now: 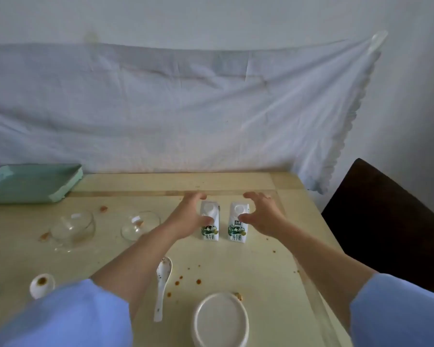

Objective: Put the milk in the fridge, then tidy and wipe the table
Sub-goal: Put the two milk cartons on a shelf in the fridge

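Two small white milk cartons with green print stand upright side by side on the pale wooden table. My left hand curls around the left milk carton, thumb across its front and fingers behind its top. Spread open, my right hand hovers at the right side of the right milk carton, thumb near its front face, fingers arched above and behind. I cannot tell if that hand touches the carton. The table carries brown sauce spots and crumbs.
A teal tray sits at the back left. Two glass bowls, a white spoon, a small white dish with sauce and a white lidded bowl lie nearer me. A dark chair stands to the right.
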### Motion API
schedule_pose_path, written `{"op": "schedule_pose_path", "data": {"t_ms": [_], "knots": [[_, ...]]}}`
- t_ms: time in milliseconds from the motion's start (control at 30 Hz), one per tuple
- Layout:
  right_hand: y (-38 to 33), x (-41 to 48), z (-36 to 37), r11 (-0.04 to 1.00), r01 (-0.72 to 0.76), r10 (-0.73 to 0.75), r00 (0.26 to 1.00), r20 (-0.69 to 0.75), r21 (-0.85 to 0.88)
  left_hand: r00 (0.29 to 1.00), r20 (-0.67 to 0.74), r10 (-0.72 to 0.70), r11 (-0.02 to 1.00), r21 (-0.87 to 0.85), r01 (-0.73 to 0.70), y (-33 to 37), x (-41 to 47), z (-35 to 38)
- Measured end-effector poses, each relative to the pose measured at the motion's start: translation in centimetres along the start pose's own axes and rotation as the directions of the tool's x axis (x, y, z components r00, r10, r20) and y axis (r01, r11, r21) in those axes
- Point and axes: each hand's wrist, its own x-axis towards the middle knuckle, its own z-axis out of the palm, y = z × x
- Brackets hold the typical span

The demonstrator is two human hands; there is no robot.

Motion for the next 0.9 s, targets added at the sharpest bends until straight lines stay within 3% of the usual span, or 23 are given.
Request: {"op": "schedule_pose_path", "data": {"t_ms": [200,500,900], "knots": [[2.4,3.5,2.8,0.992,-0.035,0.046,0.996,0.081,-0.122,0.995,0.095,-0.009,0.995,0.098,0.000,-2.6,4.0,2.3],[4.4,5.8,4.6,0.989,-0.113,0.105,0.991,0.084,0.093,0.996,0.083,-0.018,0.995,0.101,0.010,-4.2,6.4,3.5],[-2.8,2.2,-1.7,0.988,0.078,-0.090,0.993,0.083,0.133,0.990,0.125,0.062,0.990,0.120,-0.077,3.1,1.7,-3.9]]}}
